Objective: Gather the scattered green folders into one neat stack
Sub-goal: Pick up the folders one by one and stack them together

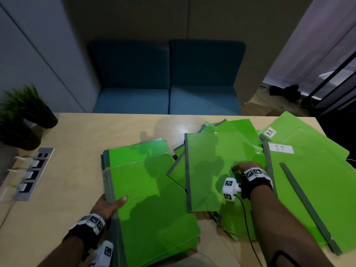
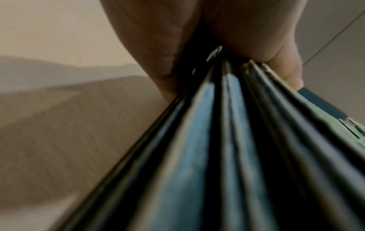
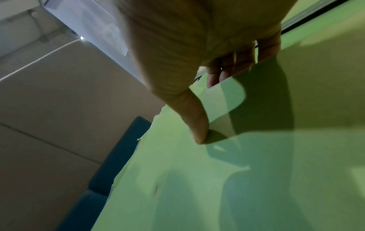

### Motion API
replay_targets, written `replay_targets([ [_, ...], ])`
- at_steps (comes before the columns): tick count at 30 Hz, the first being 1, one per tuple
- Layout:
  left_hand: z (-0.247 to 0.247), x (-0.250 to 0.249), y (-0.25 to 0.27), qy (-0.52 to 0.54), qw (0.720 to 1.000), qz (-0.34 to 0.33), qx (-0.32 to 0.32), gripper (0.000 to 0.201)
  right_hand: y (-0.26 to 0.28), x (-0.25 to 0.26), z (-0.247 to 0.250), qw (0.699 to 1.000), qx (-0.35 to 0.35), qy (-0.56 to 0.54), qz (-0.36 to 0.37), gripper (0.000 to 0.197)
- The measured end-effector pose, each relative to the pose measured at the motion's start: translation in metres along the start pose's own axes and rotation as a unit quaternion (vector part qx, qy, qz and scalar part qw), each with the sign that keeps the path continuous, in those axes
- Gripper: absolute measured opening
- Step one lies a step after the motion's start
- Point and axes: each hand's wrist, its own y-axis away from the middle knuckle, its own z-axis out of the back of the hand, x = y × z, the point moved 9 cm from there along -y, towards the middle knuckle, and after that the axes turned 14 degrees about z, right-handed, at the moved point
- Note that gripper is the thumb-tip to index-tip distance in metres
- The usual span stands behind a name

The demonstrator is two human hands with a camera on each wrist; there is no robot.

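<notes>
Left hand (image 1: pixel 107 206) gripping stack (image 1: pixel 154 199) spine, right hand (image 1: pixel 244 169) pinching loose folder (image 1: pixel 217 170) beside it

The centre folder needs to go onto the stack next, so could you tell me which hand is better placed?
Right: the right hand already pinches the centre folder, while the left hand grips the stack.

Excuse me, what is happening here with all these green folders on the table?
A person is gathering green folders. The left hand grips the spine edge of a started stack on the table. The right hand pinches the far edge of a loose folder in the middle. More folders, including those labelled IT and H.R, lie scattered to the right.
</notes>
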Motion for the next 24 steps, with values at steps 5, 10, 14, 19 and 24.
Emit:
replay_targets([
  [5, 0.002, 0.002, -0.004, 0.020, 1.000, 0.011, 0.007, 0.082, -0.003, 0.029, 0.010, 0.989, -0.050, -0.140, 0.013, 0.046],
  [10, 0.004, 0.003, -0.003, 0.008, 1.000, 0.008, 0.001, 0.071, 0.003, 0.094, 0.039, 0.938, -0.164, -0.237, 0.194, 0.031],
  [14, 0.006, 0.006, -0.007, 0.008, 1.000, 0.004, 0.020, 0.099, 0.020, 0.143, 0.013, 0.927, -0.099, -0.228, 0.281, 0.045],
  [19, 0.011, 0.006, -0.008, -0.050, 0.998, -0.022, 0.032, 0.120, 0.039, 0.140, -0.108, 0.940, 0.105, -0.202, 0.253, 0.053],
  [24, 0.014, 0.011, -0.006, -0.076, 0.996, -0.027, 0.034, 0.137, 0.061, 0.129, -0.160, 0.958, 0.104, -0.138, 0.231, 0.047],
])
